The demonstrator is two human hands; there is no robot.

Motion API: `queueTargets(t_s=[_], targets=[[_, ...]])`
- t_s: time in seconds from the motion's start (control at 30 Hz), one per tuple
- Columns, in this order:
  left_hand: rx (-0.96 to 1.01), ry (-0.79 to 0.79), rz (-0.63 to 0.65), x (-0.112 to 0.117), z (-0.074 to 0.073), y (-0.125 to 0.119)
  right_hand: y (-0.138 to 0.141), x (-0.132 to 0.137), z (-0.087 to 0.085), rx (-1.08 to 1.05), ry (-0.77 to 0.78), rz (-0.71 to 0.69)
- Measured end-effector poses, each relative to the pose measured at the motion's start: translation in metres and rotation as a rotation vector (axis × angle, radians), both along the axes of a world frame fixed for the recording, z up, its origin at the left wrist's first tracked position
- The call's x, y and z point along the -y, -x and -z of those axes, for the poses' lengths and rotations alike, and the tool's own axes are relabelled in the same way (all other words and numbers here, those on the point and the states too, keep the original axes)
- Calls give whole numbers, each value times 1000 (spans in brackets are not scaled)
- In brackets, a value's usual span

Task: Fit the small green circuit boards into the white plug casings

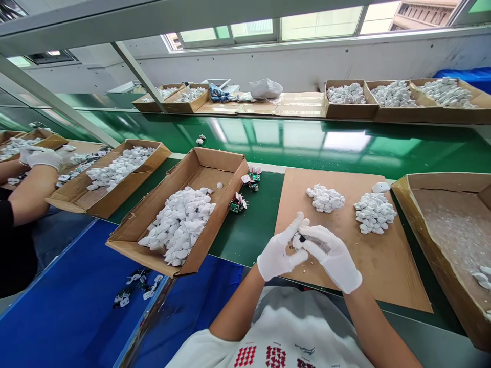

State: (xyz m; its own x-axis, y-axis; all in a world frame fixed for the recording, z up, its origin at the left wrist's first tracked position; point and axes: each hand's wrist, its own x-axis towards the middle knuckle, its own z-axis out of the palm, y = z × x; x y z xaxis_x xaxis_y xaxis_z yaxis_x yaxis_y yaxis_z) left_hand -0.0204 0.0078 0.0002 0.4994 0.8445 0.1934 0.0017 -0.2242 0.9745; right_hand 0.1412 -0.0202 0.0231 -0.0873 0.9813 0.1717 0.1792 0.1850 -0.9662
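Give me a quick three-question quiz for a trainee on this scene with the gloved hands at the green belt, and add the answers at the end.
1. True or false: the left hand and the right hand are holding a small white piece between them.
2. What lies loose on the green belt beside the cardboard box? A) circuit boards B) scissors C) coins
3. Fill in the blank: the cardboard sheet in front of the person holds ___ heaps of white pieces.

Key: 1 true; 2 A; 3 two.
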Motion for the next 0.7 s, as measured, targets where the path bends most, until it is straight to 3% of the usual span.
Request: queueTargets(t_s=[0.1,0.2,0.3,0.37,0.47,0.6,0.7], targets=[[125,59,69,-1,-2,4,5,4,4,-138,9,52],[183,177,-22,0,1,2,11,6,9,-208,12,85],[98,182,-103,2,0,-1,10,5,11,-146,4,58],[71,167,-92,3,-2,-1,4,4,9,-17,-72,66],[78,200,-32,1,-6,2,-6,4,3,192,-227,83],[118,325,143,-9,-8,9,-13,2,-2,357,-383,-49],[201,494,296,-19,-8,14,-11,-2,1,435,-484,6]])
